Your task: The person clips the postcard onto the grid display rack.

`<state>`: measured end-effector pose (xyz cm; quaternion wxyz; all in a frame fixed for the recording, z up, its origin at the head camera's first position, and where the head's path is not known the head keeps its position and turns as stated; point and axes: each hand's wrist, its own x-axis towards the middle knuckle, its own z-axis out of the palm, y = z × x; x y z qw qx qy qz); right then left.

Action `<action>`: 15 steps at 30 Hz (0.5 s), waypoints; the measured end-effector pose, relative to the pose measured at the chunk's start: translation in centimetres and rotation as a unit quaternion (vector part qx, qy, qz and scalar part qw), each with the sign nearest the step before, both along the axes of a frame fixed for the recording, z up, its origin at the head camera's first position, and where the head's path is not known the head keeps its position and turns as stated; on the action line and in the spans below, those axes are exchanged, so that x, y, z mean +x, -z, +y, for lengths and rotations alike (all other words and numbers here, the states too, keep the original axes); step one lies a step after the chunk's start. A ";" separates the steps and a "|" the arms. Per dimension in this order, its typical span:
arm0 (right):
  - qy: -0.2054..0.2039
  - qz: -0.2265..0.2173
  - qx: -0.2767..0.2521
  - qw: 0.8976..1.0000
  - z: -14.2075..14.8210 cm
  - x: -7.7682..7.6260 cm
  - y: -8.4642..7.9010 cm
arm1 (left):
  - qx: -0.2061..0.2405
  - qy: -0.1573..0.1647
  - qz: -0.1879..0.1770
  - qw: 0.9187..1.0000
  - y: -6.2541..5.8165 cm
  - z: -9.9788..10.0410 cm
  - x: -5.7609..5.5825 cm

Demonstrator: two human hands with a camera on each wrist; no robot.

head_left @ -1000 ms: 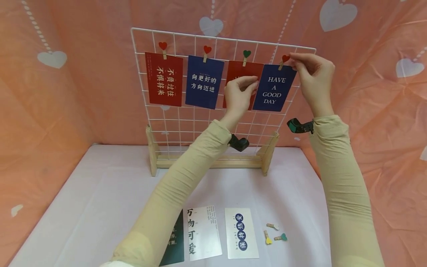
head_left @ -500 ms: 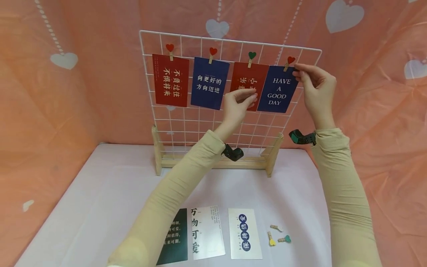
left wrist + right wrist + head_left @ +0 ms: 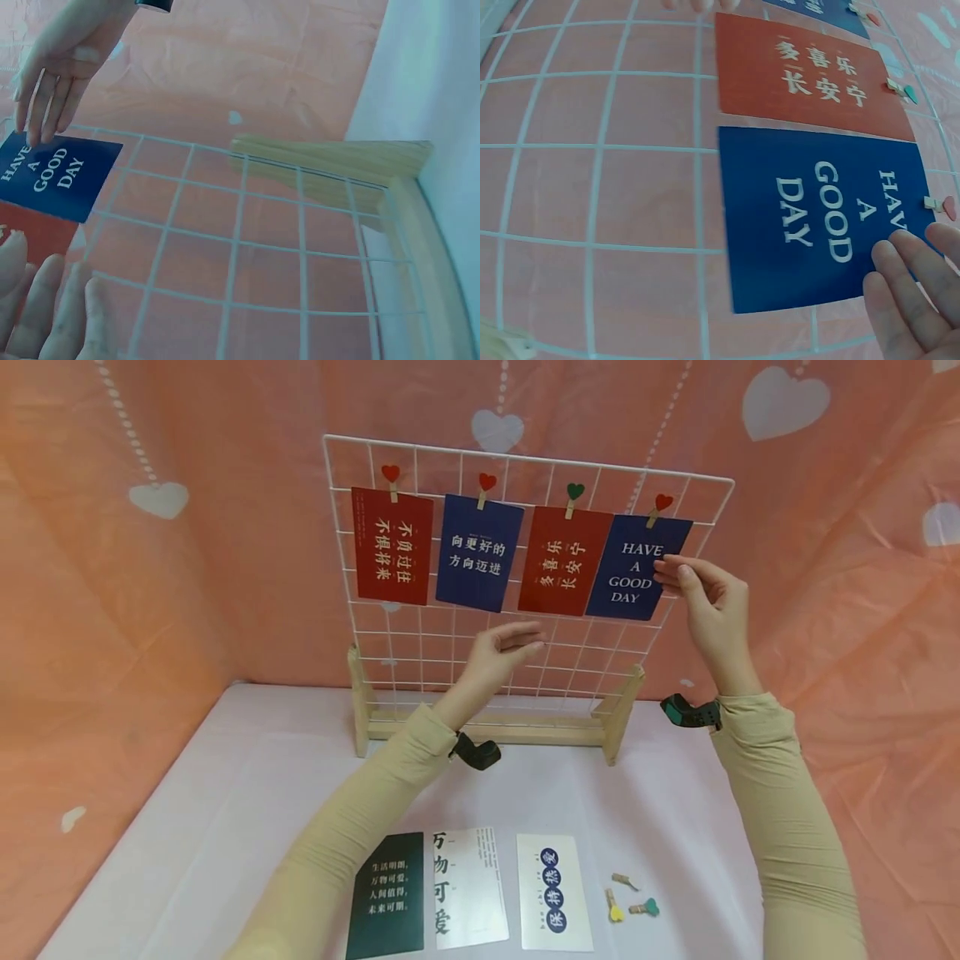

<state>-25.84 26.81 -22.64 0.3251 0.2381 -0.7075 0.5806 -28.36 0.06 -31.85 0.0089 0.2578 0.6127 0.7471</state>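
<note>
Four cards hang in a row from the white wire grid (image 3: 420,643), each under a heart-topped wooden clip. Rightmost is the blue "HAVE A GOOD DAY" card (image 3: 633,602), under a red heart clip (image 3: 663,502). My right hand (image 3: 712,610) is at that card's right edge, fingers loosely extended and holding nothing; whether they touch it I cannot tell. Left of it hang a red card (image 3: 562,597) with a green heart clip (image 3: 575,492), a blue card (image 3: 480,585) and another red card (image 3: 392,585). My left hand (image 3: 498,656), relaxed and holding nothing, is below the middle cards, before the grid.
On the table lie a dark green card (image 3: 386,893), a white card (image 3: 471,885) and a white card with blue circles (image 3: 555,893). Beside them are three loose clips, including a yellow heart clip (image 3: 615,907) and a teal heart clip (image 3: 647,907). A wooden base (image 3: 487,732) supports the grid.
My right hand has let go of the red heart clip and moved down along the card. My left hand has dropped down and left, uncovering the red card.
</note>
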 end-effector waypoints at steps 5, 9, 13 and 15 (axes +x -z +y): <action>0.000 -0.022 0.021 1.000 0.6 0.8 1.4 | -0.050 0.037 -0.019 0.998 2.2 -2.1 0.7; -0.001 -0.042 0.041 0.998 1.2 1.6 2.8 | -0.088 0.035 -0.036 0.995 4.0 -3.9 1.0; -0.025 -0.048 0.039 0.998 1.7 2.3 4.6 | -0.130 0.047 -0.047 0.989 5.6 -5.9 1.7; -0.042 -0.050 0.031 0.997 1.9 2.5 5.5 | -0.141 0.059 -0.051 0.987 6.5 -7.0 2.2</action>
